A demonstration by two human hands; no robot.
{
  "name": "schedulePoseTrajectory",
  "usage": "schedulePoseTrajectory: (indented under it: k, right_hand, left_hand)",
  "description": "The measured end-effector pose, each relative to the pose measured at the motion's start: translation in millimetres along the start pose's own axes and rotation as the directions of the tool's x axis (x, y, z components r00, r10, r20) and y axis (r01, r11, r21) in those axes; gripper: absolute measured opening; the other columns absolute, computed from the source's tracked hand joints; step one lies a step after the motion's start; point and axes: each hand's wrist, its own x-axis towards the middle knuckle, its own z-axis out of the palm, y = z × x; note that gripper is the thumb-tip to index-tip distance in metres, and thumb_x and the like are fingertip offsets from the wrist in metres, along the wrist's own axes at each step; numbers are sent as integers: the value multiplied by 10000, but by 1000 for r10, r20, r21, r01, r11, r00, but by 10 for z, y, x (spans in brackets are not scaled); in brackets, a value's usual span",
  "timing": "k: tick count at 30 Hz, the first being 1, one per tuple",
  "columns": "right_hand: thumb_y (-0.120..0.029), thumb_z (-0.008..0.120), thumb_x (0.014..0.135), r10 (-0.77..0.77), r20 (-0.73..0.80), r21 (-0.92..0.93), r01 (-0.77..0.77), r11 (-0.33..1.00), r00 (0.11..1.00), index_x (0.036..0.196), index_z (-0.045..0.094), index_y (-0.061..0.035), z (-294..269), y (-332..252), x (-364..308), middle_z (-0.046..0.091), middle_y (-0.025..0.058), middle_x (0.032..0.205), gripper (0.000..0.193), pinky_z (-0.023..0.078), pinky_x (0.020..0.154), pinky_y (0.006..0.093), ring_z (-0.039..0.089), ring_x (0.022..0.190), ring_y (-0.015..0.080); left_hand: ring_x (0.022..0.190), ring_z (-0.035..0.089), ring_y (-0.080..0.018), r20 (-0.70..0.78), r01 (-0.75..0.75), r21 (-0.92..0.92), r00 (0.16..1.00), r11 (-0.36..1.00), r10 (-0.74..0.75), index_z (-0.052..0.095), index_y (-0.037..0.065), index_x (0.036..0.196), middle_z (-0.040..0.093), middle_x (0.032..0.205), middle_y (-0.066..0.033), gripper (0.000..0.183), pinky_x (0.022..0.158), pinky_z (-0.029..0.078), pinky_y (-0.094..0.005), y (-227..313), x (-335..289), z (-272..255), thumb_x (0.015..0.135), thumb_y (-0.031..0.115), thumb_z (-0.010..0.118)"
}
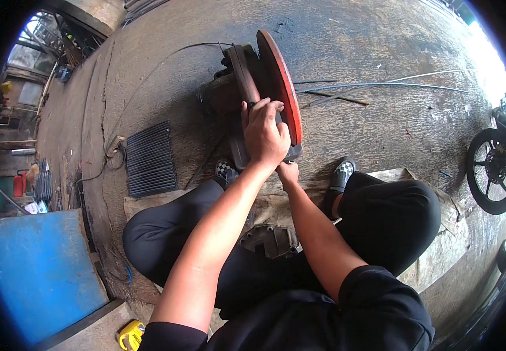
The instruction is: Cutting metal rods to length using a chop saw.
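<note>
Straight ahead of me on the floor stands a cut-off saw [244, 73] with a large round blade guard, its rim red-orange [288, 96]. My left hand [266, 133] is closed round the saw's handle, fingers curled over its top. Just below and partly behind my left wrist, my right hand [288, 173] is closed low at the near end of the saw. What lies in its fingers is hidden. Several thin metal rods [381, 85] stretch out to the right from behind the guard. Left of the saw lies a neat row of short dark rods [150, 159].
A cable [147, 82] curves across the concrete left of the saw. A dark metal part [269, 241] sits between my legs on a cloth [440, 257]. At the left are a blue panel [42, 263] and a yellow tape measure [130, 335]; a motorcycle wheel [489, 171] stands right.
</note>
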Motion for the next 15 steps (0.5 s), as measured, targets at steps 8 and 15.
schedulePoseTrajectory:
  k: [8, 15]
  right_hand:
    - [-202, 593, 664, 87, -11, 46, -87, 995, 996, 785, 685, 63, -80, -204, -117, 681, 205, 762, 306, 493, 717, 400, 676, 758, 305]
    - [-128, 580, 681, 92, 129, 333, -130, 934, 987, 855, 654, 50, -36, -60, -20, 631, 110, 703, 260, 452, 521, 334, 594, 603, 185]
  left_hand:
    - [1247, 400, -331, -309, 333, -247, 863, 910, -399, 447, -28, 1224, 451, 1264, -206, 631, 1065, 291, -431, -4, -187, 94, 669, 82, 728]
    - [779, 670, -325, 275, 745, -330, 663, 579, -696, 569, -32, 938, 648, 791, -198, 391, 696, 511, -400, -173, 82, -99, 612, 167, 656]
